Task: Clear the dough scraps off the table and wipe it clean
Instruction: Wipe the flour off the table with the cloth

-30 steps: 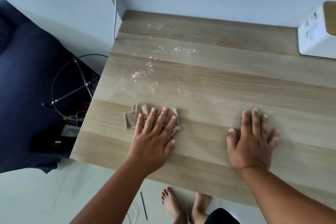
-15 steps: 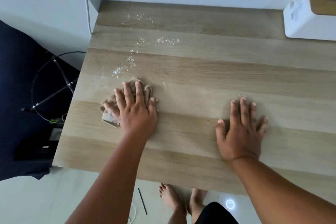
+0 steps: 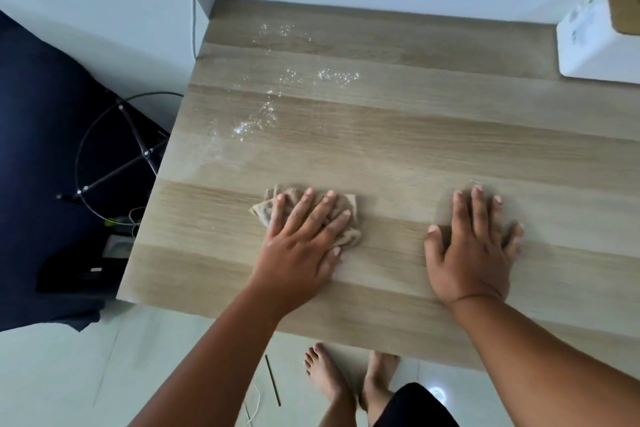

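Observation:
A light wooden table [image 3: 398, 156] fills the view. My left hand [image 3: 304, 236] presses flat, with fingers spread, on a crumpled tan cloth [image 3: 348, 239] near the table's middle front. Only the cloth's edges show around my fingers. My right hand [image 3: 474, 246] lies flat on the bare wood to the right, fingers straight, holding nothing. Shiny wet specks and smears [image 3: 256, 121] glisten on the back left part of the tabletop, beyond the cloth. No dough scraps are visible.
A white box with a wooden panel [image 3: 599, 35] stands at the back right corner against the wall. Left of the table are a dark blue cushion [image 3: 38, 149], cables and a black metal stand [image 3: 135, 142]. My bare feet [image 3: 349, 378] show below the front edge.
My left hand slid the cloth up and left toward the wet specks half a second ago, then back right and toward the front edge. My right hand stayed planted.

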